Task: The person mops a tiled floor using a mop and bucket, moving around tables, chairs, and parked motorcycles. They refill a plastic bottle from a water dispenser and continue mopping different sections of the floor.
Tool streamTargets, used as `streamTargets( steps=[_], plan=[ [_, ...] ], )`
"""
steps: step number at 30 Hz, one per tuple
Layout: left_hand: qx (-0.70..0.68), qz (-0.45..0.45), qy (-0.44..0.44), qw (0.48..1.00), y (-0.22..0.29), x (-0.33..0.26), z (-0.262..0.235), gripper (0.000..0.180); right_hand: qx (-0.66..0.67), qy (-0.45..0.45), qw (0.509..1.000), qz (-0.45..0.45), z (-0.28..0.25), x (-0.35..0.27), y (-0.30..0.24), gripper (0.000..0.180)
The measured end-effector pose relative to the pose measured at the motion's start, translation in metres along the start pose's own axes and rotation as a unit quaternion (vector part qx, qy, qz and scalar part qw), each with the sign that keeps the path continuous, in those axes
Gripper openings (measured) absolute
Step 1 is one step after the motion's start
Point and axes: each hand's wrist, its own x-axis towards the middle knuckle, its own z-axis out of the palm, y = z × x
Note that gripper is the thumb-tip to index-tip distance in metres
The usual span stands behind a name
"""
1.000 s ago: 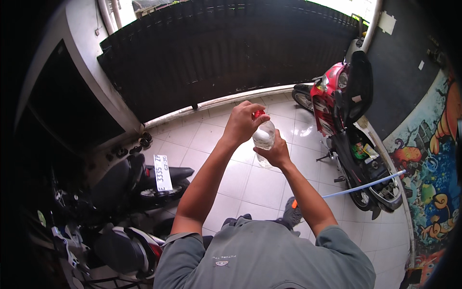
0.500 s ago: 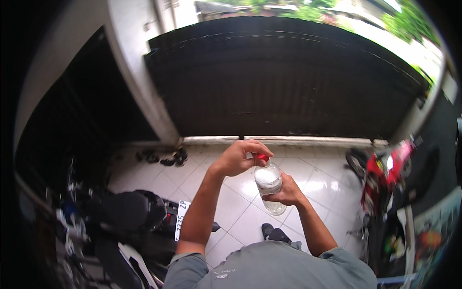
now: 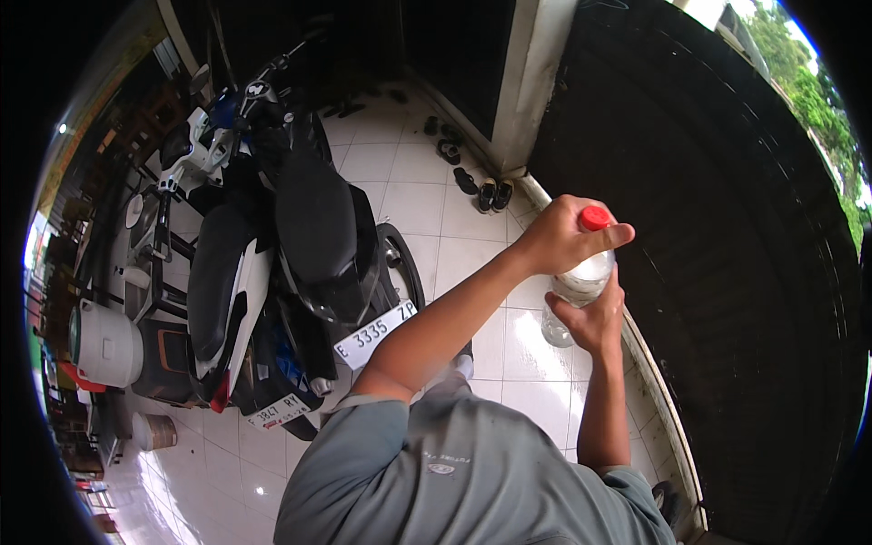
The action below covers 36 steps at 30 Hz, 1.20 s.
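A clear bottle (image 3: 589, 275) with a red cap (image 3: 595, 218) is held tilted between my two hands, over the tiled floor near the black gate. My left hand (image 3: 565, 238) wraps round its neck just under the cap, thumb pointing to the right. Lower down, my right hand (image 3: 598, 316) grips the bottle's body, its thumb across the near side. The bottle's base shows below that thumb, while the left palm hides part of the neck.
Two parked motorcycles (image 3: 313, 218) stand on the left, with a white bucket (image 3: 107, 343) beyond them. Several shoes (image 3: 488, 195) lie by the wall's corner. The black gate (image 3: 718, 272) rises close on my right. White tiles (image 3: 409, 182) cover the floor.
My view has turned left, toward the motorcycles. My left hand has gone from fingertips on the red cap to a grip round the neck; the right hand still holds the body.
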Motion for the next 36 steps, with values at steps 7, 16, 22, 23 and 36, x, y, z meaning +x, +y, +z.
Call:
streamTargets(
  steps=[7, 16, 22, 23, 36],
  plan=[
    [-0.081, 0.026, -0.117, 0.989, 0.000, 0.129, -0.068, 0.036, -0.024, -0.009, 1.000, -0.009, 0.000, 0.132, 0.004, 0.067],
    [-0.031, 0.058, 0.143, 0.988, -0.004, 0.201, -0.146, 0.027, -0.105, 0.196, 0.957, -0.189, 0.099, 0.250, 0.028, 0.100],
    [-0.104, 0.050, 0.005, 0.993, -0.044, 0.230, -0.252, 0.041, 0.172, -0.203, 0.948, -0.172, 0.136, 0.363, 0.055, 0.085],
    [-0.156, 0.060, -0.049, 0.985, -0.050, 0.233, -0.269, 0.039, 0.241, -0.351, 0.897, -0.121, 0.144, 0.381, 0.065, 0.077],
    [0.012, 0.026, 0.376, 0.926, -0.061, 0.253, -0.351, 0.033, 0.292, -0.555, 0.744, -0.229, 0.266, 0.542, 0.059, 0.089]
  ],
)
